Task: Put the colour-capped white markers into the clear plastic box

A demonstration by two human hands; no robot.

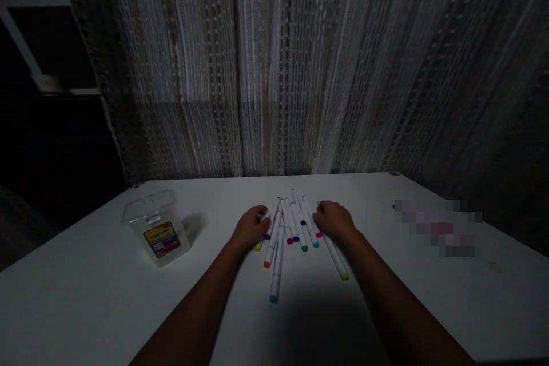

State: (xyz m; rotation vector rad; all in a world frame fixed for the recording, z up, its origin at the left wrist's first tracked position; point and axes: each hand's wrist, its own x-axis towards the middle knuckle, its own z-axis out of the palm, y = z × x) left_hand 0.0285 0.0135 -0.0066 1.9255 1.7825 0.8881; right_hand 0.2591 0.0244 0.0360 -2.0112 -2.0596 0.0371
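A bunch of white markers (289, 223) with coloured ends lies spread on the white table in front of me, several overlapping. At its left edge, my left hand (252, 225) is curled, thumb and fingers closed around part of a marker with a yellow end (257, 247). My right hand (334, 218) is closed at the right edge, over the upper part of another yellow-ended marker (337, 257), whose lower part sticks out toward me. A blue-ended marker (277, 274) reaches nearest to me between my forearms. My right fingertips are partly hidden.
A clear plastic box (182, 240) with a yellow and dark label stands on the left of the white table (86, 291). A blurred-out pinkish thing (441, 229) lies on the right. Behind the table's far edge hangs a striped curtain (257, 68).
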